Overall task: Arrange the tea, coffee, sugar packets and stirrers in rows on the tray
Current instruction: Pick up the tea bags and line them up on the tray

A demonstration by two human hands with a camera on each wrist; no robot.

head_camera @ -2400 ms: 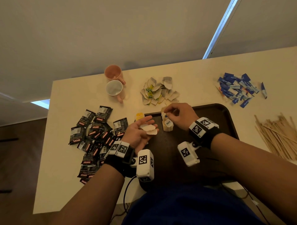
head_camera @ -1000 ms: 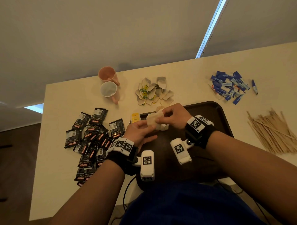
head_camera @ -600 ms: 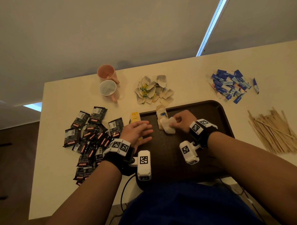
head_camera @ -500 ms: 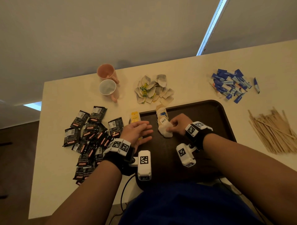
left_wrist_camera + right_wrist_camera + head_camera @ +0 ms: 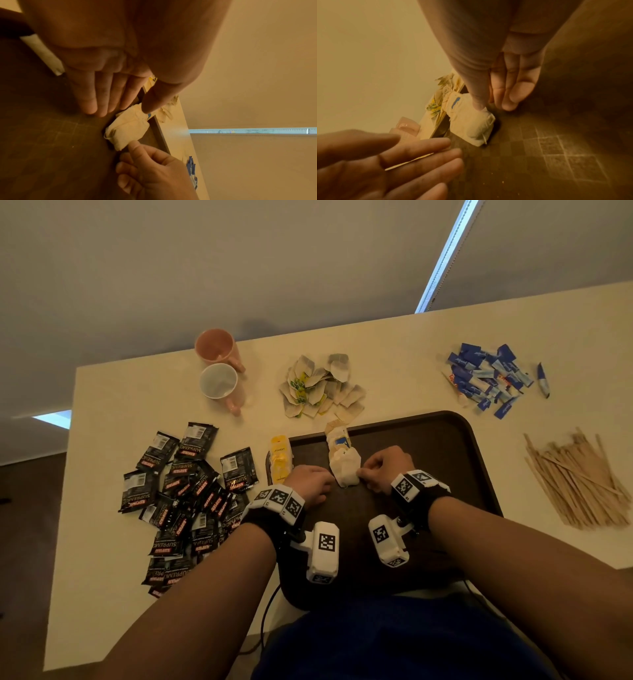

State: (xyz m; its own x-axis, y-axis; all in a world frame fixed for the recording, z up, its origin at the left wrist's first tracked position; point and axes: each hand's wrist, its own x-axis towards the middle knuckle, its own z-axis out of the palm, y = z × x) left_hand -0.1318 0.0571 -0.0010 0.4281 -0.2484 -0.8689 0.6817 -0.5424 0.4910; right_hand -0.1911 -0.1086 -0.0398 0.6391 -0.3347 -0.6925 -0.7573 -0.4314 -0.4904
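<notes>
A dark brown tray (image 5: pixel 428 446) lies in front of me. A short row of tea bags runs from its far rim toward me. The nearest tea bag (image 5: pixel 344 469) (image 5: pixel 128 128) (image 5: pixel 471 124) lies flat on the tray. My right hand (image 5: pixel 380 469) (image 5: pixel 493 105) pinches that bag's right edge, thumb on top. My left hand (image 5: pixel 310 482) (image 5: pixel 120 102) rests with straight fingers on the tray just left of the bags and holds nothing. Loose tea bags (image 5: pixel 318 386), black coffee sachets (image 5: pixel 185 494), blue sugar packets (image 5: pixel 489 378) and wooden stirrers (image 5: pixel 579 481) lie in piles on the table.
Two mugs, one pink (image 5: pixel 217 349) and one white inside (image 5: pixel 219 380), stand at the back left. A yellow packet (image 5: pixel 281 457) leans on the tray's left rim. The table's far edge runs close behind the piles.
My right hand took a tea bag from my left and laid it on the tray, nearer me than the others. My left hand emptied and came down flat beside the row.
</notes>
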